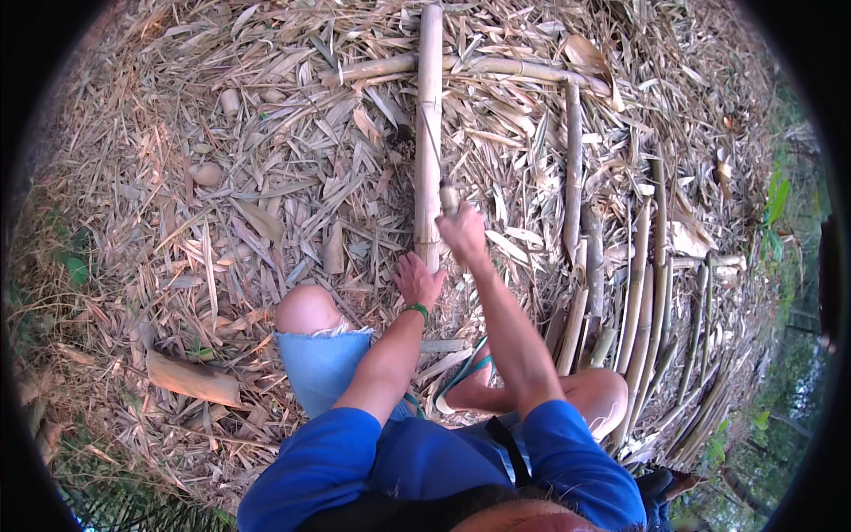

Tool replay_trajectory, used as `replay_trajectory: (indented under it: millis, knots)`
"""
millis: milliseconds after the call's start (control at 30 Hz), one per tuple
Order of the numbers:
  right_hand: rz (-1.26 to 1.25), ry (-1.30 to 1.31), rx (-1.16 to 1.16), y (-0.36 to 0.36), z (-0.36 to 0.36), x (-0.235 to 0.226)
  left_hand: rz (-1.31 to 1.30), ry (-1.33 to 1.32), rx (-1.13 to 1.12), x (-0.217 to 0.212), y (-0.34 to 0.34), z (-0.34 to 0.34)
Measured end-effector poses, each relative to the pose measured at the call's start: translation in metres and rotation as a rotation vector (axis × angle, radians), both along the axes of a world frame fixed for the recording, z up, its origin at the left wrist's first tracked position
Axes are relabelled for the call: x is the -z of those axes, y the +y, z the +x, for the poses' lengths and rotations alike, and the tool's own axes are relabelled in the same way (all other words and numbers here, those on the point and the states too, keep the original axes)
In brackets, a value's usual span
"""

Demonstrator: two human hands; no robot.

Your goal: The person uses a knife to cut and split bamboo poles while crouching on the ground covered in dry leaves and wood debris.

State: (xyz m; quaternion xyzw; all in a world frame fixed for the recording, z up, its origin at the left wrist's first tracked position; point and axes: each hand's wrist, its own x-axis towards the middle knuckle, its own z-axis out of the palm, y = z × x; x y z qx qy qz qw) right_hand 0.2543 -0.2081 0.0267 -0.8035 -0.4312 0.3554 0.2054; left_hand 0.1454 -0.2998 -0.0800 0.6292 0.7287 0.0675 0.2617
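A thick, pale bamboo pole (429,115) runs straight away from me, its far part lying across another bamboo pole (523,67) on the ground. At its near end my left hand (418,278), with a green bracelet at the wrist, grips the pole, thumb on the right side and fingers over the top and left. My right hand (464,232) is closed round the wooden handle of a machete (449,197) just right of the pole. The thin dark blade slants forward over the pole's surface, seen nearly edge-on; whether it touches the bamboo I cannot tell.
Several cut bamboo poles (638,293) lie side by side on the right. A split bamboo piece (193,379) rests at the lower left, and a short stub (333,248) is near my bent knee (308,310). Dry leaves cover the ground; green plants (777,199) edge the far right.
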Motion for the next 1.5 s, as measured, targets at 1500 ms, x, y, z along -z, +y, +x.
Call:
replay_trajectory:
  millis: [1500]
  knots:
    - [1.377,0.034,-0.007,0.119,0.034,-0.302,0.013,-0.082,-0.079,0.006,-0.003,0.004]
